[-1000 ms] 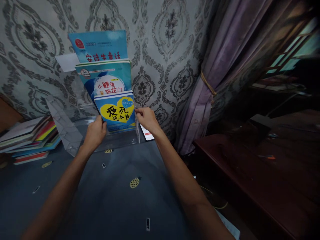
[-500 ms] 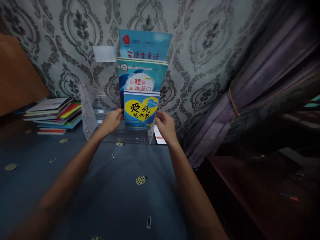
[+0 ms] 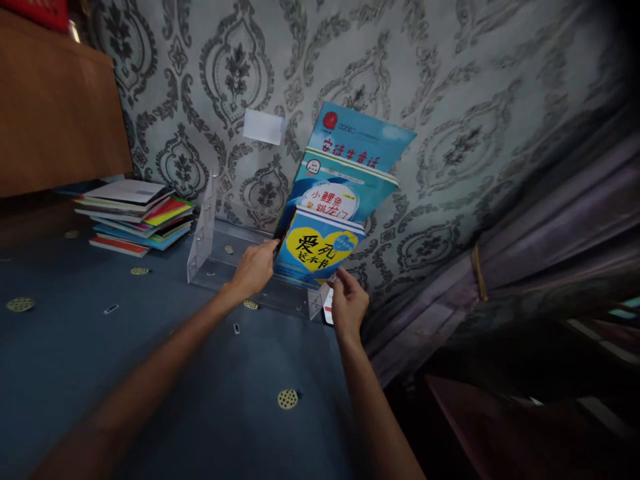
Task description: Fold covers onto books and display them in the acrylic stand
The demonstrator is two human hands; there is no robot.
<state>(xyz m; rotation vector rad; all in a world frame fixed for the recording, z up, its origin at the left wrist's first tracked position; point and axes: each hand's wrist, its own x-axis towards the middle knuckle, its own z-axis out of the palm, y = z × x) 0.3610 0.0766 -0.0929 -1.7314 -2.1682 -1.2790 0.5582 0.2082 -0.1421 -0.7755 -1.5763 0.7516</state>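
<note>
Several books stand in the right part of a clear acrylic book rack (image 3: 200,247). In front is a small blue book (image 3: 290,263) with a yellow heart. Behind it rises a teal book (image 3: 373,189), and at the back the tallest, a light-blue book (image 3: 393,138) with red lettering. My left hand (image 3: 254,270) is closed at the books' left edge, its fingertips partly hidden there. At the rack's right end my right hand (image 3: 350,303) pinches the clear side panel by the front book's lower corner. A phone (image 3: 328,308) is partly hidden beside that panel.
A pile of books (image 3: 135,217) lies left of the rack. Behind it is a brown box-like piece (image 3: 60,113). Patterned wallpaper (image 3: 240,60) backs the blue tablecloth (image 3: 200,380), with a white card (image 3: 264,127) on it. A tied curtain (image 3: 450,313) hangs at right.
The camera has turned left and tilted, so the rack, books and both hands appear farther right and slanted. Both hands stay at the two sides of the books.
</note>
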